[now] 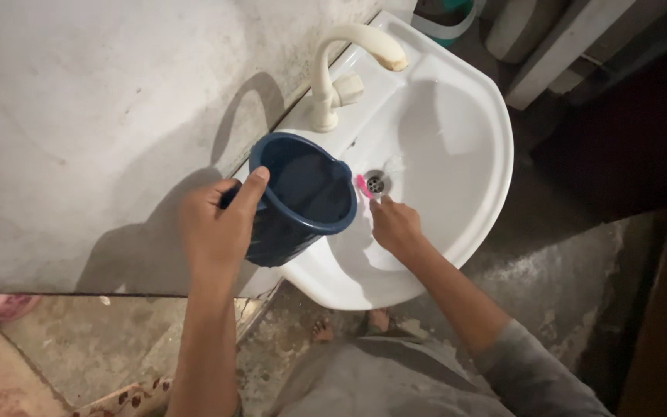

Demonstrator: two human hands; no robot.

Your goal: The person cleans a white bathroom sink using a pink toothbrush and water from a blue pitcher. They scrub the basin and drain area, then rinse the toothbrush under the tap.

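Dark blue plastic fills the grip of the left hand, just left of the frame's centre: the fingers are closed around the handle of a round mug, with the thumb stretched up and pressed against the outside of its rim. The mug is tipped towards the right, its open mouth facing the camera and leaning over the near-left rim of the basin. I cannot tell if anything is inside it.

To its right, the right hand reaches into the bowl with its fingers curled shut around a pink toothbrush. Only a short pink end shows beyond the fingertips, and it lies just beside the metal drain. The brush's tip sits close to the mug's lip; whether they touch is unclear.

Both hands work over a white ceramic washbasin, which runs diagonally from the centre to the upper right of the frame. A cream-coloured tap rises at its far edge near the top centre, its curved spout arching over the bowl. A grey sleeve covers the right arm towards the lower right.

A rough, stained concrete wall takes up the upper left, with shadows of the mug and arm across it. Bare toes show on the gritty floor below the basin, at bottom centre.
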